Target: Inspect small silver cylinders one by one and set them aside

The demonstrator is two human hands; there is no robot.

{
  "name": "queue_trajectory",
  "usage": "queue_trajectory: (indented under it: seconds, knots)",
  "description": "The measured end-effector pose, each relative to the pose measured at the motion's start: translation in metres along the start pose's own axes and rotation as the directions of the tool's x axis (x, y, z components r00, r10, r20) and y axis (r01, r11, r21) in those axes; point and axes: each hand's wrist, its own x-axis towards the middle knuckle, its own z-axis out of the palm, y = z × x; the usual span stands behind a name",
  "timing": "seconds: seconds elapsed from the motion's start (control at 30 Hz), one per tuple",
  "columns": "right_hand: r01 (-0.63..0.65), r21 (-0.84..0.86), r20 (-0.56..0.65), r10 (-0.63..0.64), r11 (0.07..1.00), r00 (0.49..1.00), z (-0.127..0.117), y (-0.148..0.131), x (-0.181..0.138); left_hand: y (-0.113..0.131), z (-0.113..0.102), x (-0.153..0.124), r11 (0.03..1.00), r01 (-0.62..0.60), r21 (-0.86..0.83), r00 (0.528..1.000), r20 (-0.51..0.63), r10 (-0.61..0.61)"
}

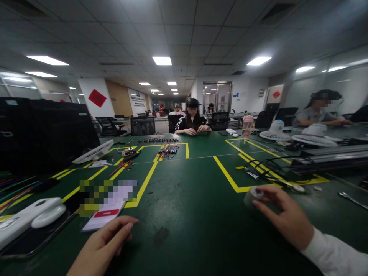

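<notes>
My left hand (107, 239) lies on the green table (189, 214) at the lower left, fingers loosely curled, its fingertips touching the edge of a phone (105, 216) with a lit white and red screen. My right hand (283, 214), in a white sleeve, rests at the right with its fingers round a small grey tape roll (253, 195) standing on the table.
White device parts (31, 218) lie on a dark tray at the far left. Black cables and a yellow-taped square (270, 170) are ahead right, coloured wires (165, 149) farther back. A spoon-like tool (349, 198) lies right. Two people sit across the table beside white fans (276, 132).
</notes>
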Motion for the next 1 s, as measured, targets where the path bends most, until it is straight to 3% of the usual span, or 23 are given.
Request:
queue_trajectory:
  seconds: [0.17, 0.3, 0.4, 0.5, 0.63, 0.73, 0.83, 1.0]
  knots:
    - [0.186, 0.256, 0.23, -0.247, 0.949, 0.941, 0.072, -0.074, -0.016, 0.027, 0.029, -0.012, 0.993, -0.106, 0.057, 0.994, 0.041, 0.104]
    - [0.202, 0.355, 0.339, -0.327, 0.913, 0.882, 0.096, -0.103, -0.021, 0.059, 0.062, -0.02, 0.946, -0.323, 0.034, 0.945, 0.075, 0.32]
    - [0.193, 0.349, 0.404, -0.333, 0.917, 0.852, 0.099, -0.106, -0.021, 0.077, 0.08, -0.019, 0.881, -0.473, 0.028, 0.873, 0.147, 0.464]
    - [0.12, 0.339, 0.426, -0.266, 0.933, 0.865, 0.1, -0.103, -0.02, 0.09, 0.088, -0.013, 0.837, -0.544, 0.054, 0.827, 0.202, 0.524]
    - [0.03, 0.349, 0.434, -0.19, 0.936, 0.881, 0.104, -0.099, -0.02, 0.102, 0.089, -0.006, 0.843, -0.531, 0.084, 0.836, 0.213, 0.505]
    - [0.013, 0.363, 0.439, -0.183, 0.932, 0.879, 0.106, -0.099, -0.021, 0.111, 0.086, -0.005, 0.845, -0.532, 0.059, 0.828, 0.246, 0.504]
    - [0.021, 0.369, 0.434, -0.192, 0.929, 0.88, 0.102, -0.1, -0.021, 0.116, 0.083, -0.004, 0.839, -0.544, 0.014, 0.822, 0.21, 0.529]
    - [0.011, 0.266, 0.47, -0.139, 0.964, 0.872, 0.09, -0.104, -0.019, 0.1, 0.076, 0.003, 0.887, -0.461, -0.02, 0.882, 0.095, 0.461]
